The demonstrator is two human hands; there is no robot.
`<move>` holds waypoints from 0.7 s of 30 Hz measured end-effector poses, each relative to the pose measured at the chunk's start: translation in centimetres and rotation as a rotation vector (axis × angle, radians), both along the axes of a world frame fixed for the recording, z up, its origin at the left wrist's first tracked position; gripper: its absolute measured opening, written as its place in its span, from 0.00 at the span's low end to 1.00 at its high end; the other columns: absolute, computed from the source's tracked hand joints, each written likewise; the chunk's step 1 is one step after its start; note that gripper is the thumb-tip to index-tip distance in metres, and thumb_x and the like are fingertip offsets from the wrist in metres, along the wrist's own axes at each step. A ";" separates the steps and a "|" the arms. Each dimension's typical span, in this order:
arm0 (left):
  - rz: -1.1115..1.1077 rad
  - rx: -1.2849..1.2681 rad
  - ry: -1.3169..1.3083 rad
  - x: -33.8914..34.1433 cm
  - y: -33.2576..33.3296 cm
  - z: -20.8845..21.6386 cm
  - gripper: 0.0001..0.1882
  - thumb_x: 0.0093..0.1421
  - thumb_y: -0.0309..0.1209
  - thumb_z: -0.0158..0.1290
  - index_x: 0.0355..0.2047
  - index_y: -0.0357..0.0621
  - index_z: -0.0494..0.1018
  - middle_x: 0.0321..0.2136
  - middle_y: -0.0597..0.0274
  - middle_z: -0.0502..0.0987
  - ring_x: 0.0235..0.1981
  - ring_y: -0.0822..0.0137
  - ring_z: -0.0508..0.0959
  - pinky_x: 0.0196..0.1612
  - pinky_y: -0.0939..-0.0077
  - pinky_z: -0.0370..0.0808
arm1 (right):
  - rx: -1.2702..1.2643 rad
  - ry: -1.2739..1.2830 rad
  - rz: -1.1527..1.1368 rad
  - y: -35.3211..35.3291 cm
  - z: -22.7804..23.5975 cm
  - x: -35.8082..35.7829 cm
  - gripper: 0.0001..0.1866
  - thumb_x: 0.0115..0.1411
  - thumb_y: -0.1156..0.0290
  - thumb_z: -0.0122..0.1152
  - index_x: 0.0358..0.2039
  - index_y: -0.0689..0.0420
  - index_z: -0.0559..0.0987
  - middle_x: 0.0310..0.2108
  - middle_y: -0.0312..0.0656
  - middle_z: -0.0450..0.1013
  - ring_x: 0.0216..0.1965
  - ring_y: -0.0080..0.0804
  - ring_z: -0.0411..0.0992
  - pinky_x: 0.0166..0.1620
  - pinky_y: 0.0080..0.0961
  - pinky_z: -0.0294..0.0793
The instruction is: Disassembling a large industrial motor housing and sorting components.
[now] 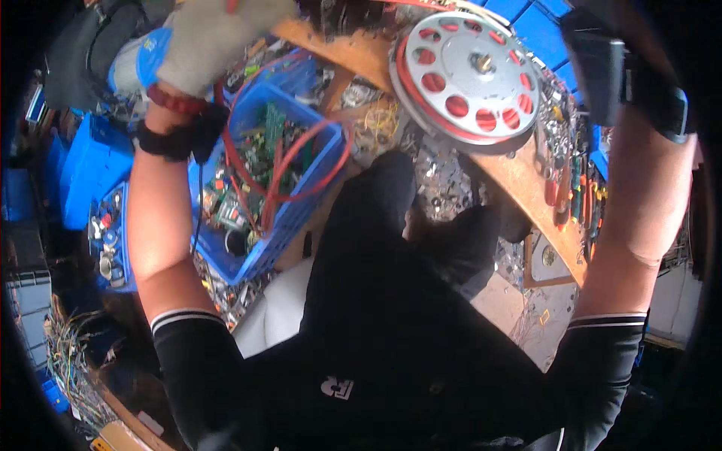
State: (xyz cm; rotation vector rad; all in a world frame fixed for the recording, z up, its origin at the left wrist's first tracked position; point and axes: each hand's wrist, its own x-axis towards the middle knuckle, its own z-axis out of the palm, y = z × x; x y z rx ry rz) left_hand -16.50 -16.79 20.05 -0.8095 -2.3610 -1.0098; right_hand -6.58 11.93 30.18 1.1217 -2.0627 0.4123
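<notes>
My left hand (222, 46), in a pale glove, is at the upper left and smeared by motion. A bit of red shows at its top edge, and I cannot make out how the fingers lie. From around its wrist a long red strip (271, 198) hangs in loose loops over a blue crate (289, 222) of circuit boards (274, 131). A silver metal reel (470, 98) with round holes, wound with red, stands at the wooden bench. My right forearm (647, 188) reaches up along the right side; a black wrist-worn device (650, 90) and darkness hide the hand.
The wooden bench edge (526, 199) runs diagonally, with several coloured-handled hand tools (577, 192) beside it. At the left stand blue bins (94, 169), one with small parts, and a heap of wires (68, 353). Small scrap (440, 177) covers the surface beyond my knees.
</notes>
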 end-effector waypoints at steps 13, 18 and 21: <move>0.169 0.032 0.168 -6.7 5.2 -1.0 0.20 0.66 0.42 0.51 0.47 0.37 0.76 0.42 0.46 0.80 0.45 0.40 0.78 0.49 0.57 0.73 | 0.723 0.645 0.149 -0.8 6.8 -2.9 0.16 0.64 0.61 0.62 0.43 0.61 0.79 0.34 0.41 0.81 0.18 0.25 0.76 0.21 0.18 0.76; -0.055 0.020 0.486 -14.1 -1.8 -3.6 0.18 0.68 0.41 0.51 0.46 0.39 0.77 0.34 0.56 0.79 0.36 0.58 0.79 0.38 0.68 0.74 | 0.425 -0.990 -0.016 4.5 5.1 -0.2 0.17 0.62 0.65 0.63 0.49 0.58 0.80 0.37 0.46 0.77 0.31 0.37 0.78 0.31 0.30 0.79; -0.058 0.140 -0.121 -11.8 -3.7 -2.8 0.21 0.69 0.46 0.51 0.50 0.42 0.77 0.36 0.71 0.73 0.33 0.77 0.68 0.37 0.81 0.66 | 0.756 -0.818 -0.602 8.9 1.7 -2.4 0.13 0.63 0.65 0.57 0.45 0.53 0.82 0.39 0.49 0.76 0.40 0.46 0.78 0.45 0.35 0.78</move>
